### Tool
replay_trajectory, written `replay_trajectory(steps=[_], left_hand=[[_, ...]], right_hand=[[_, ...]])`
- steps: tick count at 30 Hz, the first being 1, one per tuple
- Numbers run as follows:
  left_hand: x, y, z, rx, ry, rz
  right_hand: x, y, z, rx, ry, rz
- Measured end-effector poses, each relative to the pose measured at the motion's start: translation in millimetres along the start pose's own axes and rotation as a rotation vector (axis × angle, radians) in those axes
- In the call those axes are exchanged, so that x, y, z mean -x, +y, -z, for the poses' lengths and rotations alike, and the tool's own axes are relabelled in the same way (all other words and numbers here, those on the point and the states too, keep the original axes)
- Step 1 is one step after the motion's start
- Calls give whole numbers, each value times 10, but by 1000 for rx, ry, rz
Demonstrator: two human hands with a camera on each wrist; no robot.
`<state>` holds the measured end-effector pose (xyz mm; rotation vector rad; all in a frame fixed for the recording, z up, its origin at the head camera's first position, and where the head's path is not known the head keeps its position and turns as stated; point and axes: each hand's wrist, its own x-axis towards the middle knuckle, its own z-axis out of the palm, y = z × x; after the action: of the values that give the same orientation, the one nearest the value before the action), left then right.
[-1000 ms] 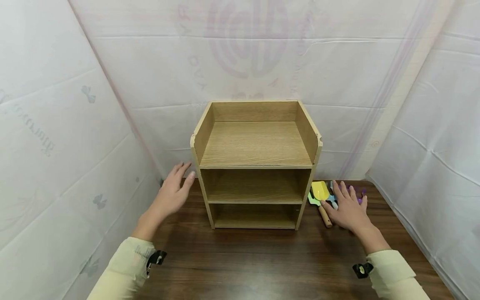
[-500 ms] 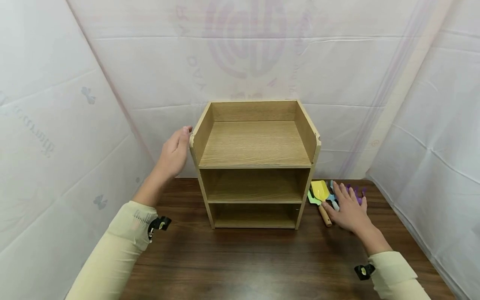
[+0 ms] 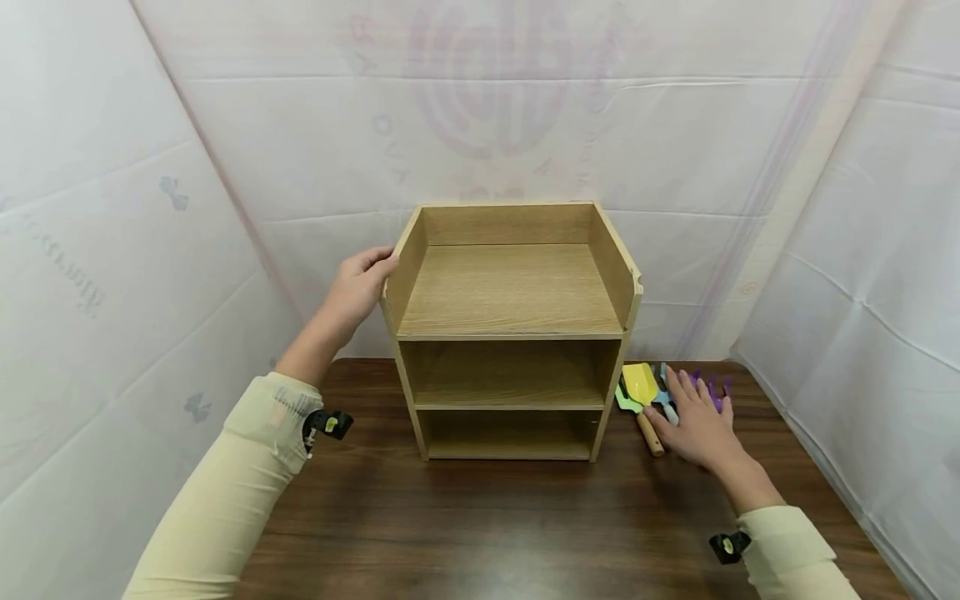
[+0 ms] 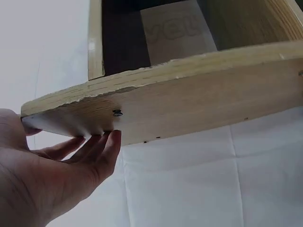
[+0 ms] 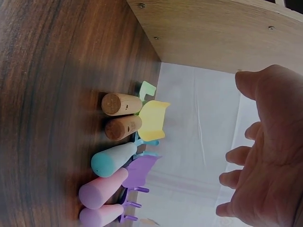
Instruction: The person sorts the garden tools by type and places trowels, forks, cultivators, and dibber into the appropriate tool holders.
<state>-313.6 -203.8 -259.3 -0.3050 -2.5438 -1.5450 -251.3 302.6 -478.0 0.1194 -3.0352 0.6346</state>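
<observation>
A small wooden shelf unit (image 3: 510,292) stands upright on the dark table, its front facing me. My left hand (image 3: 351,298) grips the upper edge of its left side panel (image 4: 189,101), thumb over the edge and fingertips against the outer face. My right hand (image 3: 697,429) hovers above several small garden tools on the right, fingers spread and holding nothing. Among the tools are a yellow shovel (image 5: 152,120) and a light green tool (image 5: 147,89) with wooden handles, a blue tool with a white-and-teal handle (image 5: 112,160), a purple shovel (image 5: 141,171) and a purple rake (image 5: 127,204) with pink handles.
The brown wooden table (image 3: 480,525) extends in front of the shelf unit. White sheeting (image 3: 300,150) hangs behind it and on both sides. The tools lie close together between the shelf's right panel and the right-hand sheet (image 3: 862,317).
My left hand has risen from beside the shelf unit to its upper left edge and taken hold there. My right hand has stayed over the tools.
</observation>
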Motion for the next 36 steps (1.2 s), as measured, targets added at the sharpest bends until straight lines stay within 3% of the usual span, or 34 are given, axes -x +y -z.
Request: replay_trajectory(steps=[11, 18, 22, 27, 32, 36], left_hand=[[26, -51, -37, 93, -37, -18], [29, -98, -117, 194, 33, -16], [36, -110, -147, 227, 58, -28], [48, -113, -153, 246, 74, -31], [83, -103, -163, 245, 72, -25], [112, -98, -165, 246, 74, -24]], right_hand=[[46, 56, -66, -3, 49, 71], [-14, 171, 11, -86, 101, 45], [-45, 298, 77, -128, 121, -49], [-45, 519, 153, -193, 49, -206], [-30, 789, 182, -224, 31, -353], [-8, 963, 185, -234, -21, -438]])
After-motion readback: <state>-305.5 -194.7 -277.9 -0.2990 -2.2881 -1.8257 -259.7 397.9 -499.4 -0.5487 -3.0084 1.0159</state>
